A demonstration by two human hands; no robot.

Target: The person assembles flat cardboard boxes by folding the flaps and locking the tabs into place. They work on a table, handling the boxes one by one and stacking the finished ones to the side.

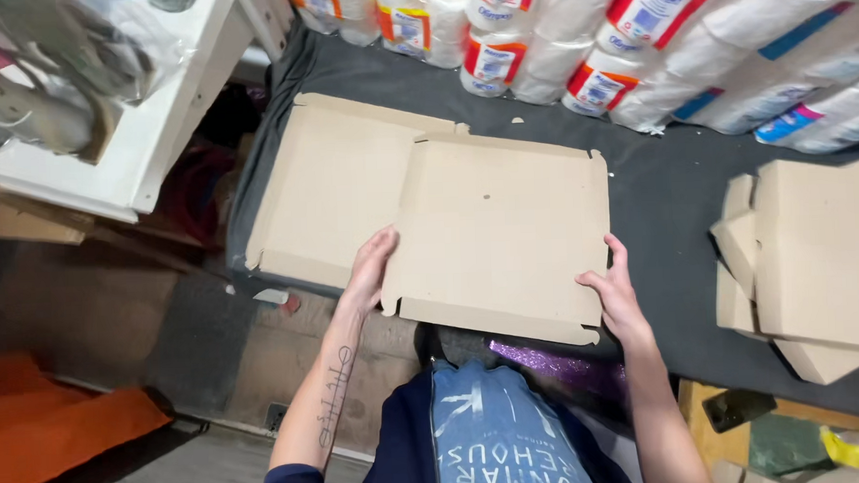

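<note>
A flat brown cardboard box blank (pixel 496 230) with notched flaps lies over the front edge of a dark grey table (pixel 666 205). My left hand (pixel 371 269) grips its near left edge, thumb on top. My right hand (pixel 614 292) holds its near right corner. Under it, to the left, lies a second flat cardboard blank (pixel 332 183), partly covered.
Wrapped white paper rolls (pixel 575 36) line the back of the table. A stack of folded cardboard pieces (pixel 811 257) sits at the right. A white shelf (pixel 149 127) with bagged items stands at the left, and orange cloth (pixel 45 417) lies on the floor.
</note>
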